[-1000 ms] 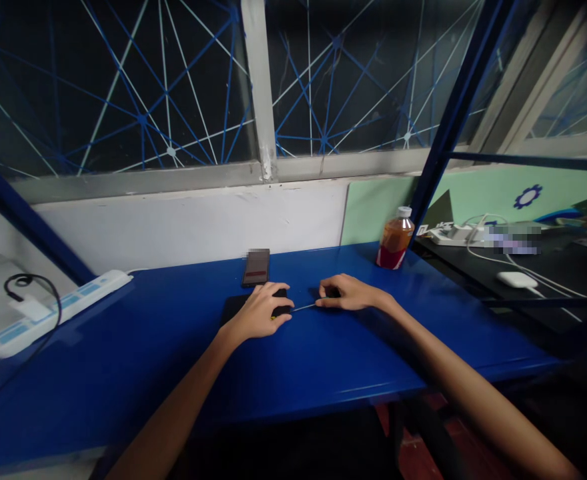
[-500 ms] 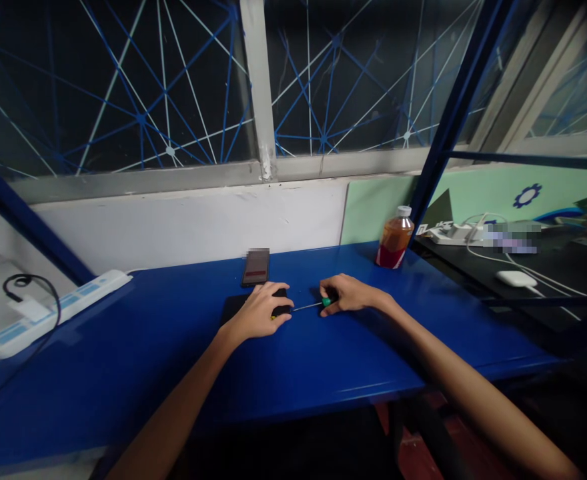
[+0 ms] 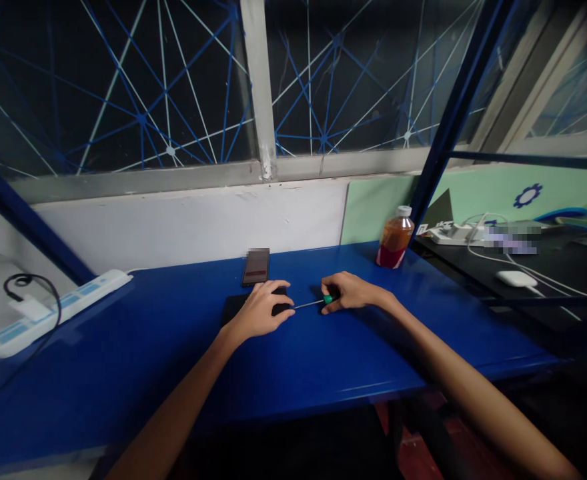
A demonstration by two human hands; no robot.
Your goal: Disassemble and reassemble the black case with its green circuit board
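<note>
My right hand is closed around the green handle of a screwdriver. Its thin metal shaft points left, nearly level, and the tip ends by the fingers of my other hand. My left hand arches over a flat black object on the blue table, thumb and fingers gripping its right end. Most of that object is hidden under the palm, so its kind cannot be made out. A dark phone lies just behind my left hand.
A bottle of orange-red drink stands at the table's back right. A white power strip with a black cable lies on the left. Beyond the right table edge, a black desk carries white cables and a white charger.
My right hand and the screwdriver have shifted very slightly up and to the right. The left hand stays nearly in place, with its thumb a little higher.
</note>
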